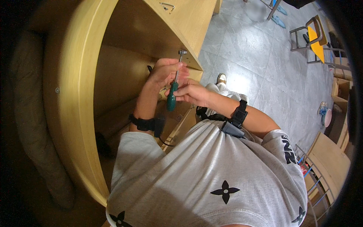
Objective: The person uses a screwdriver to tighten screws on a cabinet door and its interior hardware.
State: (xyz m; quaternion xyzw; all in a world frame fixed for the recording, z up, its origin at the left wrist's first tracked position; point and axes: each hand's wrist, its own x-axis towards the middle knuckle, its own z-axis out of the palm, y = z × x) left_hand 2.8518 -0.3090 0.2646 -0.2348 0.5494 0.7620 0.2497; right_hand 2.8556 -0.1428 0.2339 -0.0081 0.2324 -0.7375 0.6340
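Note:
A screwdriver (171,99) with a green handle slants upward, its thin metal shaft meeting a small metal fitting (183,52) on the inner face of the wooden cabinet (140,28). My right hand (192,94) grips the upper part of the handle between thumb and fingers. Farther up, my left hand (166,72) is closed around the shaft, thumb and fingers close below the fitting. Whether the tip sits in a screw is too small to tell.
A loose metal handle (167,5) lies on the cabinet's outer panel. The cabinet's curved wooden edge (85,94) rises at my left. Beyond are the grey tiled floor (242,49), a chair with a yellow seat (315,42) and, at lower right, a wooden board (328,160).

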